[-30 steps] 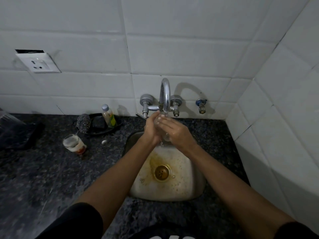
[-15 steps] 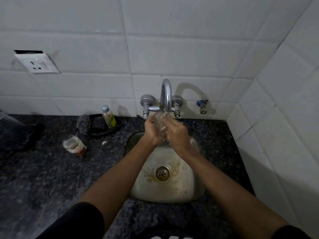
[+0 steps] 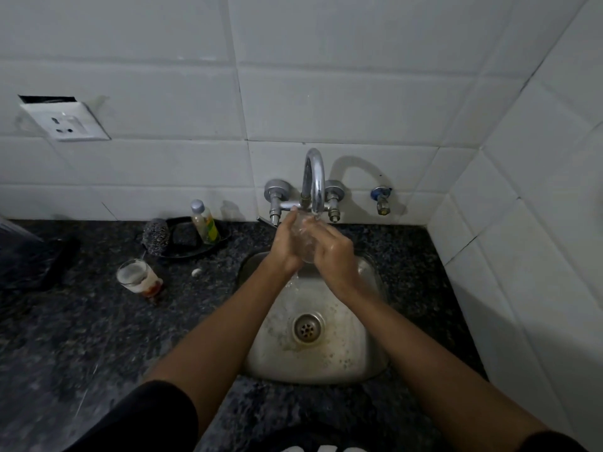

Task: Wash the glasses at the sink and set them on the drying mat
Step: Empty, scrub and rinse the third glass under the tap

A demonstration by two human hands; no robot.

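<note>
Clear glass (image 3: 305, 238) held under the tap spout (image 3: 314, 181), over the far end of the steel sink (image 3: 346, 363).

Glass lies tilted, long axis running near-to-far, far end up at the spout; which end is the mouth, cannot tell through the blur. Left hand (image 3: 287, 243) cups its left side, fingers curled close together around the wall. Right hand (image 3: 334, 252) wraps the right side, fingers bent and pressed to the glass. Water falls from the spout onto it. Second, soiled glass (image 3: 138, 277) stands upright on the dark granite counter (image 3: 65, 337), well left of the sink, near the black dish (image 3: 182, 252) with scrubber (image 3: 156, 235) and small bottle (image 3: 204, 221).
</note>
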